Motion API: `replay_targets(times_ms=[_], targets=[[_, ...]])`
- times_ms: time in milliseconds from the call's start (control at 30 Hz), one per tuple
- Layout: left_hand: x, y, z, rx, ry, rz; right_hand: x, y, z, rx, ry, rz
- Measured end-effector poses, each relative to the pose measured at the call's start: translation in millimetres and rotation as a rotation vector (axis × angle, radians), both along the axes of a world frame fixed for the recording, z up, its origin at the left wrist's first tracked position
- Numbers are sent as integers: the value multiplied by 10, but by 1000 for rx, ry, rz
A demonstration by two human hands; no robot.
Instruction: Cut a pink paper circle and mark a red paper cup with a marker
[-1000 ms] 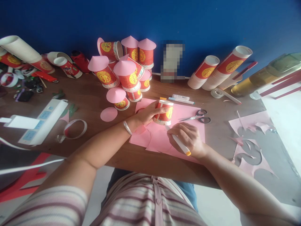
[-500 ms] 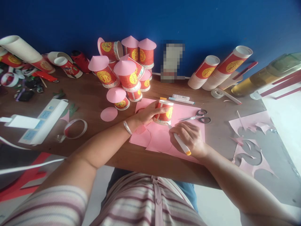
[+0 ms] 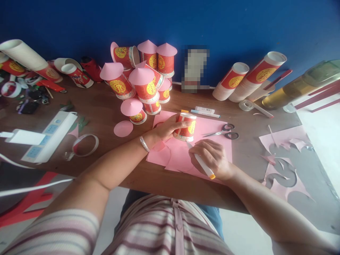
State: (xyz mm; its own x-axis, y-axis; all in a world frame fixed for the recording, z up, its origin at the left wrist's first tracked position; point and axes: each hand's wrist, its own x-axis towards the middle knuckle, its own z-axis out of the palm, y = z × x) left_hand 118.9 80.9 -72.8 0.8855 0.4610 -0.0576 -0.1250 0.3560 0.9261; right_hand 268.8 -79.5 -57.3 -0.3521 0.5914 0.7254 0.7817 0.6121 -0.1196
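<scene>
My left hand (image 3: 170, 128) is wrapped round a red paper cup (image 3: 187, 132) with a yellow emblem, holding it on pink paper (image 3: 212, 124). In my right hand (image 3: 211, 156) is a white marker (image 3: 203, 164) with an orange end, its tip close to the lower edge of the cup. Whether the tip touches the cup or the paper, I cannot tell. Scissors (image 3: 225, 132) lie on the right part of the pink paper. A cut pink circle (image 3: 123, 128) rests on the table to the left.
Several red cups with pink cone tops (image 3: 142, 83) are piled behind. Cup stacks (image 3: 235, 79), a tape roll (image 3: 246, 105) and markers (image 3: 205, 112) sit further right. Pink scraps (image 3: 289, 184) lie at the right, a power strip (image 3: 49, 138) at the left.
My right hand and the marker have shifted slightly left along the base of the cup. My left hand and the cup have stayed in place.
</scene>
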Motion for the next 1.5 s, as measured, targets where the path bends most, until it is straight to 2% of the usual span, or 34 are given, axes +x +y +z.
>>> replay_targets(times_ms=[700, 1200, 1500], targets=[[5, 11, -47, -21, -14, -9, 9, 45, -7, 4, -24, -26], [1, 19, -121, -20, -10, 13, -21, 12, 1, 1, 12, 84], [-8, 14, -20, -77, -73, 21, -42, 6, 56, -16, 23, 87]])
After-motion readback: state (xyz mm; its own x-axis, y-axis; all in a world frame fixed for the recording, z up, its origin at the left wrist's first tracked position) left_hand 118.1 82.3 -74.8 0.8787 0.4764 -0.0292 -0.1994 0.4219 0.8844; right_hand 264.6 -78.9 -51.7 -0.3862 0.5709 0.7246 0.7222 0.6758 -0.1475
